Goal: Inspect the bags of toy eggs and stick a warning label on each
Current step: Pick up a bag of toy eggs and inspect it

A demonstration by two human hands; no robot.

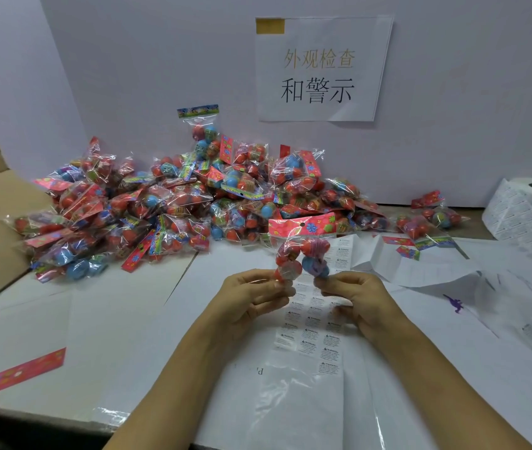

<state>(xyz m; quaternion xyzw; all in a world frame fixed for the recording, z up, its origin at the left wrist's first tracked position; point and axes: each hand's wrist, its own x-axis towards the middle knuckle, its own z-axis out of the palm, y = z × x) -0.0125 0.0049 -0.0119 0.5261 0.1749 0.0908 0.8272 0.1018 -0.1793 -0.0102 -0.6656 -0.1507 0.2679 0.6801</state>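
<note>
red-blue eggs (303,258), pink flowered header (302,225), white labels (311,332)

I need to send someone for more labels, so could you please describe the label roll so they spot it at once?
Start at the paper sign on the back wall and look down to the table's far right edge. The label roll lies there past the heap of egg bags. It is the only white cylinder, with a printed strip trailing off it.
</note>
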